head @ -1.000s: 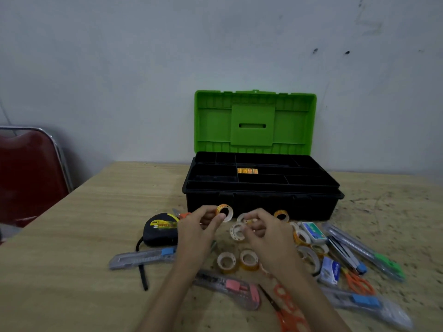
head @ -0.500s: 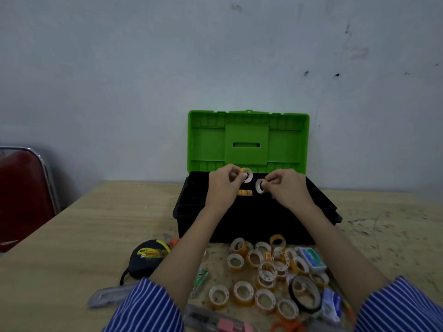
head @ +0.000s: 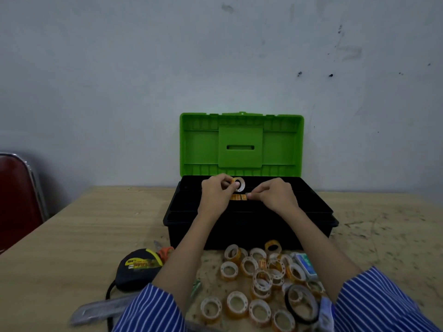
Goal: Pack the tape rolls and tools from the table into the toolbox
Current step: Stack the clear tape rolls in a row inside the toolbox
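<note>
Hands loading small tape rolls into the toolbox tray

In front of the toolbox point(head: 249, 232), a heap of loose tape rolls point(head: 261, 281) is waiting, with a tape measure point(head: 139, 267) left of it and a black tape ring point(head: 302, 303) right. Over the tray, the left hand point(head: 215, 196) is pinching a tape roll point(head: 238, 184); the right hand point(head: 275, 196) is pressing fingertips together at the orange rolls already stowed point(head: 238, 197), contents unclear. Next, probably, seating the roll beside them. Behind, the green lid point(head: 242, 144) is standing open.

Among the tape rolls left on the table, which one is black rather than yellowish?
The large black tape roll at the pile's near right, beside the right sleeve. It is a thin dark ring, wider than the small yellowish rolls around it.
</note>
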